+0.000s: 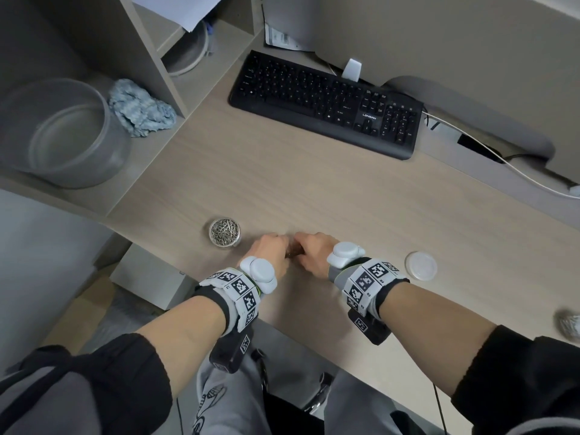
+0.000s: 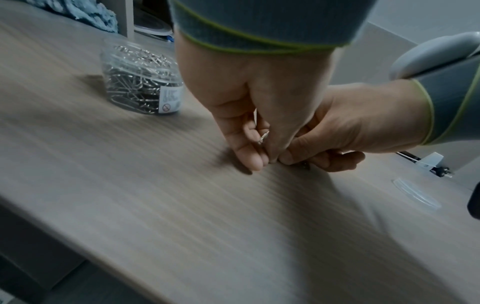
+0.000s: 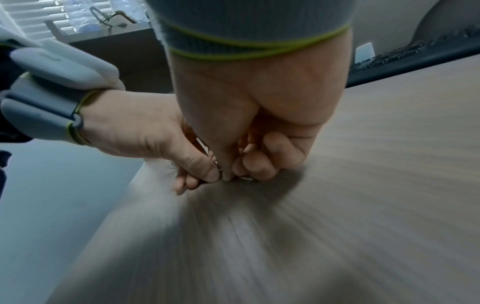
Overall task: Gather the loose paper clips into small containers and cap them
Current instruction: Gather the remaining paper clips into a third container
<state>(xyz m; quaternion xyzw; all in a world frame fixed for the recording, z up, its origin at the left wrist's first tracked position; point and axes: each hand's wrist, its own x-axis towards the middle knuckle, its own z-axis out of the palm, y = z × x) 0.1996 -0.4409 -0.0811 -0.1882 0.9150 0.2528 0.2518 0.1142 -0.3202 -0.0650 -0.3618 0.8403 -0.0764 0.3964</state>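
Both hands meet fingertip to fingertip on the desk (image 1: 345, 189). The left hand (image 1: 270, 254) pinches a paper clip (image 2: 264, 136) in curled fingers; the right hand (image 1: 314, 252) curls onto clips (image 3: 246, 178) on the wood. An uncapped clear container (image 1: 224, 236) full of paper clips stands just left; its clear lid (image 1: 421, 265) lies right.
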